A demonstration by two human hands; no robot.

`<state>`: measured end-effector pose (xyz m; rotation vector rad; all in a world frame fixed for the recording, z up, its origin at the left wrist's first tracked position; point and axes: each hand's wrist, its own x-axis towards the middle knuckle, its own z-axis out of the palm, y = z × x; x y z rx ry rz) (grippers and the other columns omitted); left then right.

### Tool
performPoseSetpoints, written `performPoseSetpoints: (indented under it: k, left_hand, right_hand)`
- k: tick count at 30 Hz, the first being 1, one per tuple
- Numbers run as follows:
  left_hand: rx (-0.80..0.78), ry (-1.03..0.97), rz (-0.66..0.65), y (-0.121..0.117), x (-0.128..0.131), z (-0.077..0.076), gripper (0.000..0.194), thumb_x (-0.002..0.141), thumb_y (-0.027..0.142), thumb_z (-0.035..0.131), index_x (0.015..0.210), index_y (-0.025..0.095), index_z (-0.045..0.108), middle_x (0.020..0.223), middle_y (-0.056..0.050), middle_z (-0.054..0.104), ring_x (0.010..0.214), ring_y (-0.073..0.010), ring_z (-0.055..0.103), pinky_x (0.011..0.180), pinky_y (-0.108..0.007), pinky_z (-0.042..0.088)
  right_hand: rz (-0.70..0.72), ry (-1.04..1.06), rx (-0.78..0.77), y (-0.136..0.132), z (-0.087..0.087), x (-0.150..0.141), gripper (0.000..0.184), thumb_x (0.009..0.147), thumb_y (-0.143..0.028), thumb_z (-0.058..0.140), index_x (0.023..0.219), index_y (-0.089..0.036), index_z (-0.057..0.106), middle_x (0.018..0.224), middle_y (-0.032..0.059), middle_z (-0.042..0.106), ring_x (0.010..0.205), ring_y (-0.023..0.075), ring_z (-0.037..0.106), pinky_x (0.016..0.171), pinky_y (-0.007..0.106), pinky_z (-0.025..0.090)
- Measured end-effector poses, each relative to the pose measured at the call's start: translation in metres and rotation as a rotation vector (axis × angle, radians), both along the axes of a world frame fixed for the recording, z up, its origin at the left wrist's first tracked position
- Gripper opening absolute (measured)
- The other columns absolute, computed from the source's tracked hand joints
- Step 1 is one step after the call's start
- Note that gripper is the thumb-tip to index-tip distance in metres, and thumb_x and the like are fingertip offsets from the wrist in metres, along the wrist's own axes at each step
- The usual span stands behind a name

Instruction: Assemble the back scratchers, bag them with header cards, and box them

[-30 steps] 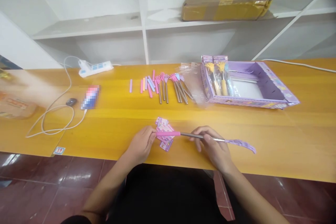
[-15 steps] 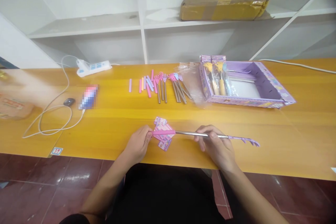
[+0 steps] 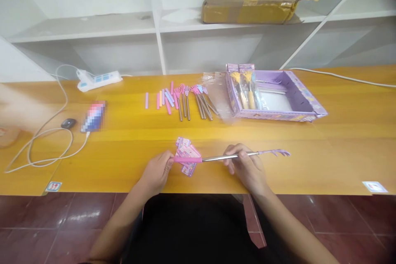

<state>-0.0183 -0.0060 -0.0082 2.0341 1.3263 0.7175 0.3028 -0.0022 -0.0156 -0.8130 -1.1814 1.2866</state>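
Observation:
A telescopic back scratcher point(image 3: 213, 159) with a pink handle, metal rod and purple claw lies level between my hands. My left hand point(image 3: 157, 172) is closed on the end of its pink handle. My right hand point(image 3: 247, 169) pinches the metal rod near the claw. Under the handle several printed pink and purple cards point(image 3: 187, 169) lie in a loose pile, partly covered by it. Beyond them are several short back scratchers point(image 3: 202, 105) with bare metal rods and, to their left, several loose coloured handle sleeves point(image 3: 168, 103).
A purple display box point(image 3: 278, 116) holds bagged back scratchers point(image 3: 247, 90). Clear plastic bags point(image 3: 221, 95) lie beside it. At left are a power strip point(image 3: 100, 81), a blurred phone-like object point(image 3: 93, 116), a cable and a small black object point(image 3: 68, 123). A taped carton point(image 3: 247, 6) sits on the shelf.
The claw end of the back scratcher has tilted up slightly in my right hand. Both hands keep their hold. The whole view has shifted a little, so the table things appear further left.

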Motion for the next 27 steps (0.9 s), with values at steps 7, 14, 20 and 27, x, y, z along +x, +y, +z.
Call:
performPoseSetpoints:
  k: [7, 14, 20, 27]
  left_hand:
    - [0.009, 0.031, -0.115, 0.0015, 0.0018, -0.0049, 0.040, 0.116, 0.051, 0.031, 0.092, 0.027, 0.052, 0.084, -0.004, 0.065, 0.073, -0.0221, 0.058, 0.071, -0.036, 0.044]
    - [0.029, 0.008, 0.009, -0.0004, 0.0006, -0.0010, 0.038, 0.115, 0.047, 0.032, 0.090, 0.027, 0.052, 0.077, -0.001, 0.061, 0.068, -0.0217, 0.058, 0.068, -0.035, 0.043]
    - [0.054, -0.005, 0.023, -0.0002, 0.0010, -0.0036, 0.041, 0.117, 0.047, 0.030, 0.088, 0.026, 0.050, 0.075, 0.001, 0.058, 0.066, -0.0191, 0.055, 0.067, -0.033, 0.041]
    - [0.094, 0.022, -0.047, -0.0003, 0.0002, -0.0049, 0.050, 0.117, 0.054, 0.025, 0.086, 0.025, 0.050, 0.072, 0.002, 0.057, 0.061, -0.0173, 0.053, 0.064, -0.030, 0.040]
  right_hand:
    - [0.046, -0.074, 0.079, -0.0094, -0.0026, -0.0067, 0.036, 0.112, -0.049, 0.057, 0.099, -0.023, 0.077, 0.079, 0.0015, 0.065, 0.054, 0.0139, 0.061, 0.055, 0.031, 0.048]
    - [-0.147, -0.119, 0.163, -0.0057, -0.0032, -0.0059, 0.029, 0.114, -0.043, 0.056, 0.110, -0.026, 0.079, 0.084, 0.0019, 0.073, 0.051, 0.0130, 0.060, 0.067, 0.037, 0.051]
    - [-0.147, -0.146, 0.203, -0.0051, -0.0018, -0.0084, 0.028, 0.115, -0.042, 0.056, 0.114, -0.025, 0.079, 0.074, -0.0005, 0.069, 0.051, 0.0143, 0.059, 0.069, 0.038, 0.053]
    - [-0.081, -0.137, 0.291, -0.0097, 0.0013, -0.0094, 0.032, 0.118, -0.033, 0.047, 0.120, -0.026, 0.078, 0.088, 0.0026, 0.074, 0.051, 0.0113, 0.059, 0.068, 0.037, 0.054]
